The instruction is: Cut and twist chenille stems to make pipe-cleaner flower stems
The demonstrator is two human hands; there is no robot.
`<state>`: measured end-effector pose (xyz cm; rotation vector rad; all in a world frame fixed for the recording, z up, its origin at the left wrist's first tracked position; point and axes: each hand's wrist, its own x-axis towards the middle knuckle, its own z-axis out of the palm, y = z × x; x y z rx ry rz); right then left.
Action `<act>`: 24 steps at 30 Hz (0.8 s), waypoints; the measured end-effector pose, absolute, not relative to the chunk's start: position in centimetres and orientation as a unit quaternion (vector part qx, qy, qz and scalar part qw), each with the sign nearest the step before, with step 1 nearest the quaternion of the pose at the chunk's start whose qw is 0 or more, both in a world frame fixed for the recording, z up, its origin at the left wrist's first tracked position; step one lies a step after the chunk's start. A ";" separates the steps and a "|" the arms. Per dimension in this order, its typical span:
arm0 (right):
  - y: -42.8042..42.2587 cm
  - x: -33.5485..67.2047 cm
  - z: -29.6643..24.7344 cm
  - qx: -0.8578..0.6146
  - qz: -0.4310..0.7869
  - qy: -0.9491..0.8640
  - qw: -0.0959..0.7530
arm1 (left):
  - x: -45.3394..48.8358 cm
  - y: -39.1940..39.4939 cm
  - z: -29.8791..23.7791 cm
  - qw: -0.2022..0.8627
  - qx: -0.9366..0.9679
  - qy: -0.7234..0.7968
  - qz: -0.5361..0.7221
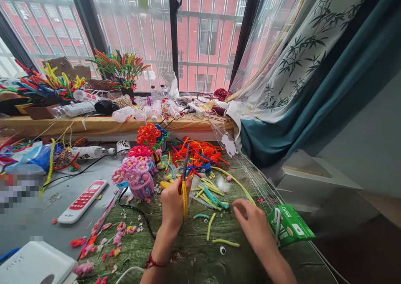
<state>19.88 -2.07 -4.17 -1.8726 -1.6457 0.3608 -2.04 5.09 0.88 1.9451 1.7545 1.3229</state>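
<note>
My left hand [173, 206] is closed round the yellow handles of a pair of scissors [184, 179], whose blades point up and away from me. My right hand [252, 222] hovers low over the green mat [194, 254], its fingers curled and blurred near cut pieces of yellow pipe cleaner [210, 225] and teal pipe cleaner [200, 216]. Whether it holds anything is unclear. A small googly eye [222, 250] lies between my wrists. Pink pipe-cleaner flowers in a small pot [135, 176] stand just left of the scissors.
A pile of red and orange pipe cleaners [200, 152] lies beyond the scissors, with a red flower pot [151, 135]. A red-and-white remote [83, 201] lies left. A green carton [290, 225] sits right. Bottles and pipe-cleaner plants crowd the windowsill [94, 125]. A white device [34, 265] is near left.
</note>
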 end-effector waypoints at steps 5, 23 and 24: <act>2.8 19.6 -2.9 -0.772 -0.002 -0.609 0.182 | -2.1 5.2 0.6 0.127 0.653 0.597 0.449; 4.9 21.1 0.5 -0.827 -0.031 -0.542 0.149 | -2.2 5.2 0.8 0.127 0.651 0.601 0.446; 4.7 21.2 1.0 -0.827 -0.039 -0.535 0.168 | -2.2 5.2 0.8 0.124 0.652 0.601 0.446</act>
